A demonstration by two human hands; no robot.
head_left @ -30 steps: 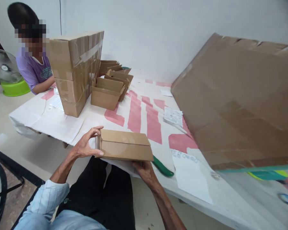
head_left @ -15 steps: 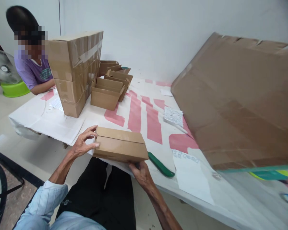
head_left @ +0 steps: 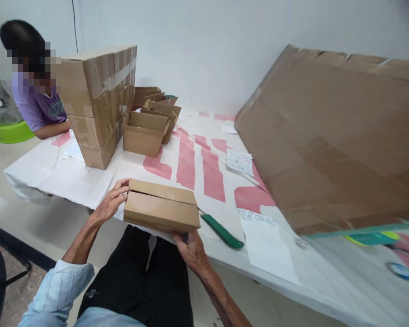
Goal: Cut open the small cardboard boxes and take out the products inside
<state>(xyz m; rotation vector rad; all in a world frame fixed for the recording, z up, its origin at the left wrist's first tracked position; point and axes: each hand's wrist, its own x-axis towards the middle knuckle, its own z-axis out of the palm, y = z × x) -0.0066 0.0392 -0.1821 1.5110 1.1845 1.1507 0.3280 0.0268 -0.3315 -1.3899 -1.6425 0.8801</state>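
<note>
A small brown cardboard box [head_left: 160, 213] is at the table's front edge, its two top flaps meeting along a seam that gapes slightly. At its left end my left hand [head_left: 113, 203] is closed on the corner, fingertips against the flap edge. My right hand [head_left: 192, 251] grips the lower front edge near the right corner, with some fingers hidden beneath the box. Just right of the box lies a green-handled knife [head_left: 223, 231], its blade tip partly hidden behind the box.
Several open cardboard boxes [head_left: 143, 141] stand behind, beside a tall taped carton stack [head_left: 102, 95]. A large cardboard carton [head_left: 334, 141] fills the right side. A paper sheet [head_left: 267, 245] and a patterned white pad [head_left: 239, 162] lie on the table. A person [head_left: 37, 100] sits far left.
My left fingers have drawn in closer on the box's left end, and the seam between the flaps gapes more. The whole scene has shifted slightly left in view.
</note>
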